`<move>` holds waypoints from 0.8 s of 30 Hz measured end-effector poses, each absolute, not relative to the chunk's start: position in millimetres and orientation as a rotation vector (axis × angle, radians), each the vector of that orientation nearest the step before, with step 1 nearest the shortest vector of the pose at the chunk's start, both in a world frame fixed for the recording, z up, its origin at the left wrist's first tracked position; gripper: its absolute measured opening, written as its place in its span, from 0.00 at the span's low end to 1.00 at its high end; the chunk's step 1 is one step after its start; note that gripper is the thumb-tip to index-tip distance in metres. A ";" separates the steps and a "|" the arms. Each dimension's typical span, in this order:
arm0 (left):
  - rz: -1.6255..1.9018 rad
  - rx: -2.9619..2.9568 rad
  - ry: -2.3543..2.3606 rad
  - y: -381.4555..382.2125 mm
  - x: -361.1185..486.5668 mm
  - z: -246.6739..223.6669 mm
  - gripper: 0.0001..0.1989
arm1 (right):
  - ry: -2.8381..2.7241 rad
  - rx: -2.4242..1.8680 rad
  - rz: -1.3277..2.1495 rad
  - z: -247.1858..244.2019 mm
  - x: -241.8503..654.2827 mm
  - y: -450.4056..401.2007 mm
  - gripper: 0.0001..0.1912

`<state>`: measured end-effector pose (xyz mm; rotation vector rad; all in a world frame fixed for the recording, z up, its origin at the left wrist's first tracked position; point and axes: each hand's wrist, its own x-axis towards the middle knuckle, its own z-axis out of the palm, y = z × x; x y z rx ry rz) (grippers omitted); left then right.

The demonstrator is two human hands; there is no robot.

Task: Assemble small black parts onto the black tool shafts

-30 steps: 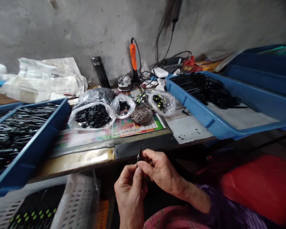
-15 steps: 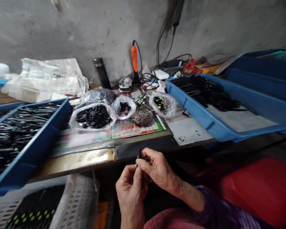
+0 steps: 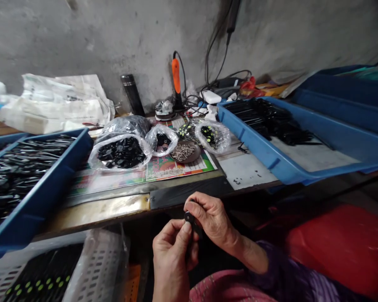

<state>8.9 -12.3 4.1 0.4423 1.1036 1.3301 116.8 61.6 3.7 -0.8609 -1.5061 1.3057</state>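
Observation:
Just in front of the bench edge, my left hand (image 3: 172, 256) pinches a small black part (image 3: 188, 217) between thumb and fingers. A round black face with a hole shows above the thumb; the rest is covered by my fingers. My right hand (image 3: 213, 218) closes its thumb and fingertips on the upper end of the same part. Nearest on the bench are a dish (image 3: 193, 156) of small silvery metal pieces and a plastic bag (image 3: 135, 161) of black parts. A smaller bag (image 3: 173, 147) of black pieces lies between them.
Blue trays stand at the left (image 3: 61, 170) and right (image 3: 271, 157), holding metal-and-black rods and long black pieces. A bag of yellow-dotted pieces (image 3: 220, 140), an orange-handled tool (image 3: 176, 75) and a dark cylinder (image 3: 132, 95) stand behind. A white basket (image 3: 97, 260) sits below left.
The black part has turned, so its round face now shows where a narrow upright end was seen. My right hand has shifted slightly right and up along it.

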 end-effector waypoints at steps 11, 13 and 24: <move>1.359 0.491 1.214 -10.2 5.4 10.2 0.21 | -1.516 -0.735 1.676 6.3 126.0 68.2 0.14; 1.370 0.500 1.211 -10.6 5.6 10.2 0.20 | -1.547 -0.755 1.696 7.3 126.3 68.4 0.09; 1.405 0.504 1.244 -11.3 7.3 8.1 0.20 | -1.594 -0.882 1.607 8.3 119.5 62.5 0.03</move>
